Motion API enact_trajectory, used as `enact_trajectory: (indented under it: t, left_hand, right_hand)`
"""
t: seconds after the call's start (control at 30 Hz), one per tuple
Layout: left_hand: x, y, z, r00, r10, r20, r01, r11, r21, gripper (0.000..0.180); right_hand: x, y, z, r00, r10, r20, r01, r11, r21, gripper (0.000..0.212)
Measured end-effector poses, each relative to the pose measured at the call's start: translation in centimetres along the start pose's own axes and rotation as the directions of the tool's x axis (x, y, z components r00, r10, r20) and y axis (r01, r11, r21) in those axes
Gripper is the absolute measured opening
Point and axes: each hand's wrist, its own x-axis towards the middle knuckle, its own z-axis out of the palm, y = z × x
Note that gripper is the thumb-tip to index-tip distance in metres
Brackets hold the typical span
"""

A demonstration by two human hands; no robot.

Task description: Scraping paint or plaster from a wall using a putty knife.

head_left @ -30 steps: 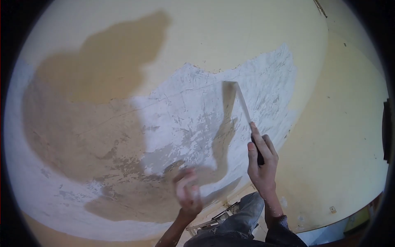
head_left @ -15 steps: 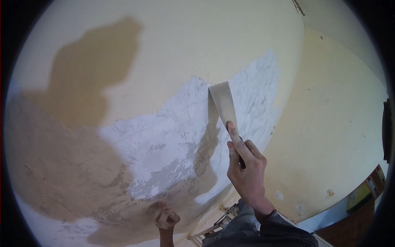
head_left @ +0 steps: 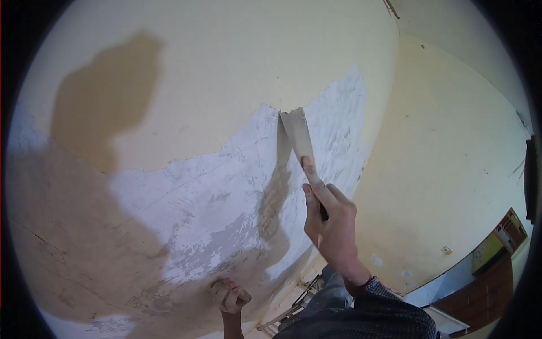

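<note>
My right hand (head_left: pixel 336 231) grips a scraper (head_left: pixel 299 133) with a wide, flat metal blade. The index finger stretches along the blade, and the thumb and other fingers wrap the mostly hidden dark handle. The blade's front edge meets the ragged border between cream paint (head_left: pixel 209 85) and a bare whitish patch (head_left: pixel 209 186) on the wall. Chipped paint shows right at that edge. Lower down, my left hand (head_left: pixel 232 296) is close to the wall with its fingers curled in; I see nothing held in it.
At the right another cream wall (head_left: pixel 418 169) meets this one in a corner and carries a small socket (head_left: pixel 446 250). A ladder-like frame (head_left: pixel 285 319) shows below, beside my legs (head_left: pixel 324 296). Brown wooden furniture (head_left: pixel 480 302) stands at the lower right. Shadows darken the wall's left side.
The scraper has pushed up against the paint border, where paint at the blade's edge has broken. The view has shifted slightly. My left hand stays low by the wall, still curled.
</note>
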Motion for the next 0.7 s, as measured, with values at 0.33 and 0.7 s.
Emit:
enact_trajectory:
  t: [0.33,0.7]
  left_hand:
    - [-0.2,0.3,-0.3,0.999,-0.042,-0.022,0.042,0.999,0.011,0.01]
    - [0.8,0.7,0.2,1.0,-0.028,0.004,0.028,1.0,0.007,0.01]
  right_hand:
    - [-0.6,0.7,0.1,0.999,0.025,0.028,-0.026,1.0,0.015,0.048]
    - [1.8,1.8,-0.5,0.995,0.065,0.08,-0.064,0.998,-0.01,0.054]
